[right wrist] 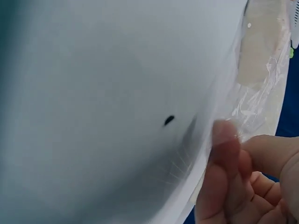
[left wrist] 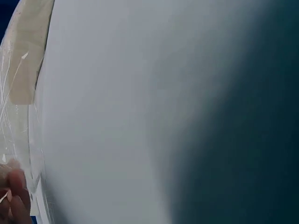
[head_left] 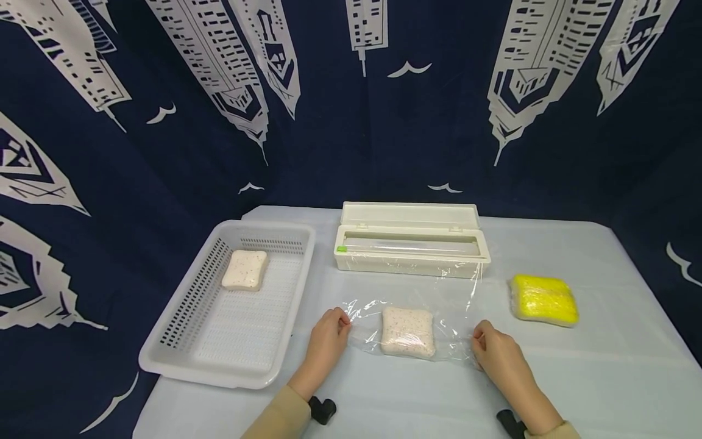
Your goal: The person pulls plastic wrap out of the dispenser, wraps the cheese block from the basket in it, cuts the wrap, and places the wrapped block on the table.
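Note:
A sheet of clear cling film (head_left: pixel 453 332) is spread between both hands, and it runs back towards the dispenser. A beige speckled, rounded-square block (head_left: pixel 407 331), shaped like a slice of bread, lies in the middle under or within the film. My left hand (head_left: pixel 329 335) pinches the film's left side. At the right side my right hand (head_left: pixel 500 350) pinches it between thumb and fingers, as the thumb and fingertips (right wrist: pixel 226 133) show in the right wrist view. The left wrist view catches only a few fingertips (left wrist: pixel 17 179) at its lower left.
Behind the film stands a cream cling film dispenser (head_left: pixel 411 266), its lid up and the roll visible. A white basket (head_left: pixel 255 381) on the left holds another beige block (head_left: pixel 245 270). A yellow block wrapped in film (head_left: pixel 544 300) lies to the right. Dark patterned cloth (head_left: pixel 351 140) hangs behind the table.

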The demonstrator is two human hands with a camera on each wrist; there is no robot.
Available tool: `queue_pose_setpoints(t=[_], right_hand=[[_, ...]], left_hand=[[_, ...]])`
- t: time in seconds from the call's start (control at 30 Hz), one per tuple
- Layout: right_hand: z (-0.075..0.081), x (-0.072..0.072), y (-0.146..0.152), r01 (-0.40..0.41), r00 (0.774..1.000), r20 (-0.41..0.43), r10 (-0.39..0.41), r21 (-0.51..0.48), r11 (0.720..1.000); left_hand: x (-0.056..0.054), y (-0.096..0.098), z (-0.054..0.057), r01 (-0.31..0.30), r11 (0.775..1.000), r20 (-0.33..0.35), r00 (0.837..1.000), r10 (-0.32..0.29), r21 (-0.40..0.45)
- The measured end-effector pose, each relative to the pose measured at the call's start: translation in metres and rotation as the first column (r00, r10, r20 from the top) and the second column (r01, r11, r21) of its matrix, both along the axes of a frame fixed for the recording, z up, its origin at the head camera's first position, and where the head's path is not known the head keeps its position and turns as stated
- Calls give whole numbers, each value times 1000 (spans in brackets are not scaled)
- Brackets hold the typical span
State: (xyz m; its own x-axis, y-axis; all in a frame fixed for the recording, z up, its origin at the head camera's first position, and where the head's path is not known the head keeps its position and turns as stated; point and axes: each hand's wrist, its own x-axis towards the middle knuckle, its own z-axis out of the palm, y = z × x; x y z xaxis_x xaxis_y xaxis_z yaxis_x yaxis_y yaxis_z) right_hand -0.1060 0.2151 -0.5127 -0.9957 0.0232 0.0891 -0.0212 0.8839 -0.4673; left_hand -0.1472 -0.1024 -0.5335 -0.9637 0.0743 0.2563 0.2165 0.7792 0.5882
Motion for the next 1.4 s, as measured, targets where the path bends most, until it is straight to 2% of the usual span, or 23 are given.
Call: queue_pose_setpoints(t=[0.13, 0.23, 0.47, 0.67, 0.77, 0.9, 0.97, 1.03, 1.1, 1.17, 1.27, 1.4], right_hand=[[-3, -5, 2, -18, 1000, 19, 16, 59, 998], [-4, -8, 2, -27, 1000, 18, 26, 88, 996], [1, -11, 0, -44, 997, 68, 36, 130, 991], [2, -7, 0, -58, 997, 51, 50, 172, 983], [5, -2, 0, -42, 999, 8, 41, 167, 985], [12, 5, -4, -12, 994, -110, 29, 155, 988], [17, 11, -11, -6, 985, -170, 29, 138, 990], [20, 16, -22, -12, 980, -198, 35, 115, 993], [22, 21, -36, -28, 979, -199, 45, 89, 996], [21, 26, -48, -44, 983, -173, 55, 67, 997], [17, 30, -61, -48, 992, -118, 52, 37, 998], [10, 30, -71, -16, 998, -57, 16, 2, 1000]], left_hand=[[-1, 1, -1, 0, 995, 62, 998, 6, -100], [-2, 2, -1, -12, 990, 91, 996, 26, -143], [-4, 2, 0, -40, 989, 102, 993, 54, -142], [0, -2, 5, -22, 986, 110, 993, 40, -165], [2, -3, 11, -22, 982, 89, 995, 39, -186], [7, 1, 25, 12, 988, 25, 1000, -8, -155], [13, 8, 32, 68, 991, 12, 998, -67, -119], [20, 18, 37, 139, 986, 35, 990, -137, -86], [27, 28, 39, 199, 978, 82, 977, -194, -58], [32, 38, 38, 229, 973, 132, 966, -222, -39], [37, 49, 32, 227, 974, 172, 960, -220, -22], [40, 55, 22, 198, 980, 213, 957, -197, 17]])
